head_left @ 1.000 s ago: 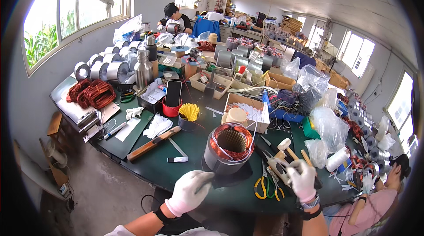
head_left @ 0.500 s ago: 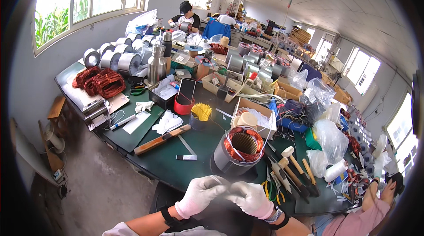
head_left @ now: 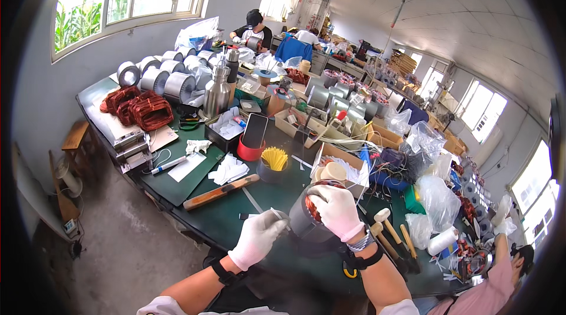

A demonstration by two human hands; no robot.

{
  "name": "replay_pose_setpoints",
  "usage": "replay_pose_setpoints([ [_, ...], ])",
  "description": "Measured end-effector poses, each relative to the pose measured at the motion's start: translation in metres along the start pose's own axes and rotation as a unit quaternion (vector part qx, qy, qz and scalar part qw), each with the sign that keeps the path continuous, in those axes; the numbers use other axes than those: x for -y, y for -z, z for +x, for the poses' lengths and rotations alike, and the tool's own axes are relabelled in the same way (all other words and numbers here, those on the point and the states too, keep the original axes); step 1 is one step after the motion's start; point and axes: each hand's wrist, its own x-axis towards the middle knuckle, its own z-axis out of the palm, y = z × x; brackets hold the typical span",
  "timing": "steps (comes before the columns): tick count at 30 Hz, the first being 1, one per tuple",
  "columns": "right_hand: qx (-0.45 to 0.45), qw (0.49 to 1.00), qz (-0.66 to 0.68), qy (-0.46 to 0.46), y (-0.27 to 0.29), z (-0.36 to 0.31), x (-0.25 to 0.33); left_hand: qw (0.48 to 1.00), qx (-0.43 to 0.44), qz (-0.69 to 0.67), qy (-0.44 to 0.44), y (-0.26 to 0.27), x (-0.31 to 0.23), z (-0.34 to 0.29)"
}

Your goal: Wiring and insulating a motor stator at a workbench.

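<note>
My right hand (head_left: 337, 212), in a white glove, is closed over the upper rim of a motor stator (head_left: 308, 225), a grey metal cylinder with copper windings. Its palm and fingers hide most of the windings and the opening. The stator stands on the green tabletop and looks a little tilted. My left hand (head_left: 259, 238), gloved too, is closed in a pinch just left of the stator. Whatever lies between its fingertips is too small to name. A wooden stick (head_left: 221, 192) and a narrow strip (head_left: 252, 200) lie beyond the left hand.
A cup of yellow sleeves (head_left: 274, 162), a phone in a red holder (head_left: 252, 138) and a carton (head_left: 345, 165) stand behind the stator. Mallets (head_left: 383, 216) lie to the right. Copper coils (head_left: 150, 111) and a steel bottle (head_left: 218, 92) sit at left. A person in pink (head_left: 486, 285) is at right.
My hands have parted. The right has moved up and onto the stator's rim, and the stator has tilted. The left has shifted slightly left and up, still pinched.
</note>
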Motion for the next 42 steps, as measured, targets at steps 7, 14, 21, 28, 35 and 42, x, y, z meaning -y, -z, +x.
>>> replay_pose_setpoints([
  [7,-0.028,0.999,-0.008,0.017,0.002,-0.006,0.005,0.999,-0.004,-0.037,-0.020,0.011,-0.010,0.009],
  [14,-0.083,0.993,0.073,0.039,0.004,0.003,0.019,0.990,-0.043,-0.051,-0.120,0.004,-0.070,0.027],
  [21,-0.186,0.948,0.256,0.033,0.016,0.012,0.048,0.980,-0.051,-0.082,-0.173,0.002,-0.131,0.040],
  [28,-0.245,0.951,0.147,0.121,0.031,0.016,0.073,0.978,-0.065,-0.029,-0.197,-0.001,-0.156,0.038],
  [35,-0.271,0.946,0.079,0.159,0.034,0.019,0.083,0.965,-0.065,0.003,-0.256,0.005,-0.159,0.031],
  [42,-0.259,0.955,0.034,0.141,0.033,0.015,0.086,0.957,-0.064,-0.026,-0.283,0.008,-0.161,0.029],
])
